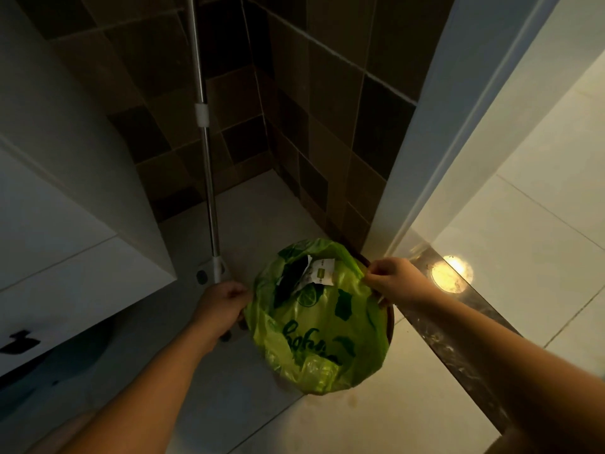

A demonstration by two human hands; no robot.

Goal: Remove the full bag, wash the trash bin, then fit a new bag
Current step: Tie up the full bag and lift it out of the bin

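Note:
A green plastic bag (322,335) with dark green print lines a brown trash bin (390,326) that stands on the floor in a tiled corner. The bag covers nearly all of the bin; only a strip of the rim shows at the right. Dark and white paper scraps (314,273) lie inside the bag near its far side. My left hand (221,304) grips the bag's left edge. My right hand (391,280) pinches the bag's right edge at the rim.
A mop with a metal handle (209,191) leans in the corner just left of the bin. A white cabinet (65,208) fills the left side. At the right stands a white door frame (435,158), with a dark threshold strip (458,329) below.

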